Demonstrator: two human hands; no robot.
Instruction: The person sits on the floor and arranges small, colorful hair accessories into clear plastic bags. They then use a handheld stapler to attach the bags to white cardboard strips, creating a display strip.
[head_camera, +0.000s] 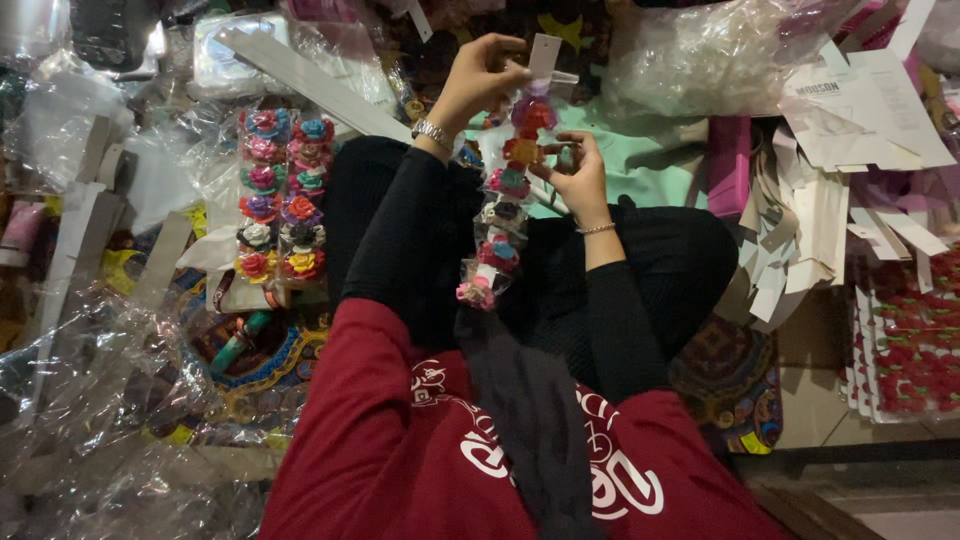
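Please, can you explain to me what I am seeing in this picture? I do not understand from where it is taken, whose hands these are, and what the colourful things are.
There is only one picture, taken by a camera worn on a person's head and looking down, so you see that person's own arms in black sleeves and a red top. No machine is here, only two bare hands. The left hand, with a metal bracelet, pinches the white card top of a strip of small coloured flower pieces in clear wrapping and holds it up. The right hand touches the strip near its middle. To the left lie two finished strips of flowers side by side. Around them are clear plastic bags, white card strips and a patterned mat on the floor.
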